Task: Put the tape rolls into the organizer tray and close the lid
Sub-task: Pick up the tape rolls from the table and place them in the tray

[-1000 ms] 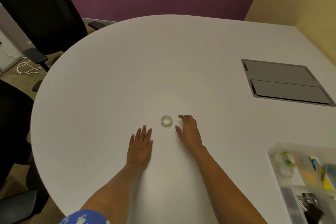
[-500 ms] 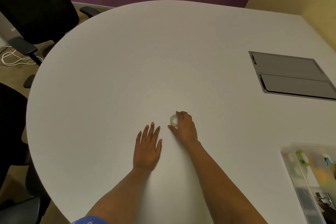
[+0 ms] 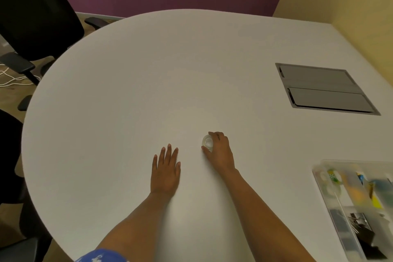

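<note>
A right hand [image 3: 219, 150] clamps its grip on a tape roll [image 3: 207, 141], the organizer tray [image 3: 319, 178] well right, lid still open.

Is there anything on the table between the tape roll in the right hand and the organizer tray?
Nothing visible. The right hand grips the tape roll, and only bare white table lies between it and the organizer tray at the lower right. The left hand rests flat on the other side.

No readable text; organizer tray [image 3: 319, 178] contents perhaps too blurred.
</note>
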`<state>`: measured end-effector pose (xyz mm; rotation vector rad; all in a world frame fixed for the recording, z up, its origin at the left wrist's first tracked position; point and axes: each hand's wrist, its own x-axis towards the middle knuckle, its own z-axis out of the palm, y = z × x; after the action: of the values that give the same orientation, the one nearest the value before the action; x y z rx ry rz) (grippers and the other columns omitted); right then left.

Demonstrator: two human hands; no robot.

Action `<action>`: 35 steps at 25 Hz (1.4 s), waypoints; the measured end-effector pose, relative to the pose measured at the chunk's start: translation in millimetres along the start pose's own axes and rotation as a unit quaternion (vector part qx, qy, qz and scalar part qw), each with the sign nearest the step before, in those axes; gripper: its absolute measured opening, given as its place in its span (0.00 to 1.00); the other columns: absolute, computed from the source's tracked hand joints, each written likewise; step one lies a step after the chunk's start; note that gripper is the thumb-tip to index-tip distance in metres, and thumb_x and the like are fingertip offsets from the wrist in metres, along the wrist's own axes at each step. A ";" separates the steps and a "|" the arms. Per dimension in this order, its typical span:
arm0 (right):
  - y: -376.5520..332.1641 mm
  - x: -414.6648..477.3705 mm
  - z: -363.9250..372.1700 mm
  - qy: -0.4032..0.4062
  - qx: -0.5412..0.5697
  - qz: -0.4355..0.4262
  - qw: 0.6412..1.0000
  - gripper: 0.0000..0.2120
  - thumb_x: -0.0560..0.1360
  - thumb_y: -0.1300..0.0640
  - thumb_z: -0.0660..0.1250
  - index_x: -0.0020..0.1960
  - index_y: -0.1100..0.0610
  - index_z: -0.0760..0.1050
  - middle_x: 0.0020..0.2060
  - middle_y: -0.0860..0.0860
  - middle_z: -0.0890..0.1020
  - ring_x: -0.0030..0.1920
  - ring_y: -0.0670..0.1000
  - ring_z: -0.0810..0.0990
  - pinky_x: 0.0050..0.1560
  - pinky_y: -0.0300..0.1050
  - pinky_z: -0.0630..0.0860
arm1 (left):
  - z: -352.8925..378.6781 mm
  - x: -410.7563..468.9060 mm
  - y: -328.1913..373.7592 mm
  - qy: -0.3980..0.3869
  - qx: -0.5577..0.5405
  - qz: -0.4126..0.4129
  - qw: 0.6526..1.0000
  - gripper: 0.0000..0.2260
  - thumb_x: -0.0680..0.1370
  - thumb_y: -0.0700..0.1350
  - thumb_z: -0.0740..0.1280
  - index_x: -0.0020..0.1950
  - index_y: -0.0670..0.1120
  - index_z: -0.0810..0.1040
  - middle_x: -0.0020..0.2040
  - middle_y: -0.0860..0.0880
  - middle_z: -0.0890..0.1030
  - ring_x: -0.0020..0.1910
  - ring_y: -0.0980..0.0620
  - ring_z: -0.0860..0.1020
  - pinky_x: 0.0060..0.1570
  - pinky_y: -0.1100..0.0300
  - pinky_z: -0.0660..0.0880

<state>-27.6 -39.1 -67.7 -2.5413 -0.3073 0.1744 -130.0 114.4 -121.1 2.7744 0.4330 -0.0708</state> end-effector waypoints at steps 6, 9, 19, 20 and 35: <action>37.8 -20.0 -36.4 0.037 0.026 -0.003 0.999 0.25 0.75 0.55 0.68 0.70 0.56 0.66 0.66 0.52 0.71 0.67 0.52 0.68 0.57 0.46 0.75 | 0.1 -15.1 36.9 -0.046 0.005 -0.010 0.999 0.25 0.83 0.52 0.45 0.78 0.49 0.43 0.80 0.49 0.41 0.79 0.51 0.41 0.77 0.50 0.40; 68.0 -30.4 -62.3 0.049 0.028 -0.006 0.998 0.25 0.75 0.55 0.68 0.70 0.56 0.66 0.66 0.52 0.71 0.67 0.52 0.68 0.57 0.45 0.75 | 9.1 -27.4 74.2 -0.053 0.002 -0.013 0.998 0.25 0.83 0.52 0.45 0.78 0.48 0.42 0.79 0.48 0.41 0.79 0.50 0.41 0.77 0.50 0.40; 191.8 -61.3 -166.6 0.085 0.034 -0.042 0.995 0.25 0.75 0.56 0.68 0.70 0.59 0.66 0.66 0.54 0.71 0.67 0.53 0.68 0.58 0.43 0.73 | 60.4 -64.8 242.0 -0.052 -0.010 -0.019 0.998 0.25 0.83 0.52 0.46 0.78 0.47 0.43 0.79 0.47 0.41 0.79 0.49 0.41 0.77 0.48 0.40; 204.4 -64.7 -175.8 0.092 0.037 -0.041 0.994 0.25 0.75 0.56 0.68 0.70 0.59 0.67 0.65 0.54 0.72 0.67 0.54 0.68 0.59 0.42 0.72 | 65.3 -68.1 257.3 -0.056 -0.009 -0.014 0.998 0.25 0.83 0.52 0.45 0.78 0.47 0.43 0.79 0.46 0.41 0.79 0.49 0.41 0.77 0.48 0.40; 313.3 -125.6 -232.8 -0.003 -0.047 -0.018 0.999 0.24 0.75 0.59 0.67 0.70 0.59 0.66 0.66 0.56 0.71 0.66 0.55 0.70 0.64 0.46 0.71 | 98.1 -103.4 337.8 -0.073 0.010 0.006 0.997 0.24 0.84 0.51 0.46 0.78 0.47 0.44 0.80 0.46 0.42 0.79 0.48 0.42 0.78 0.48 0.42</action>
<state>-48.1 -447.7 -40.8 -2.6264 -0.3717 0.1559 -125.5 -251.5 -97.1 2.7679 0.3799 -0.2745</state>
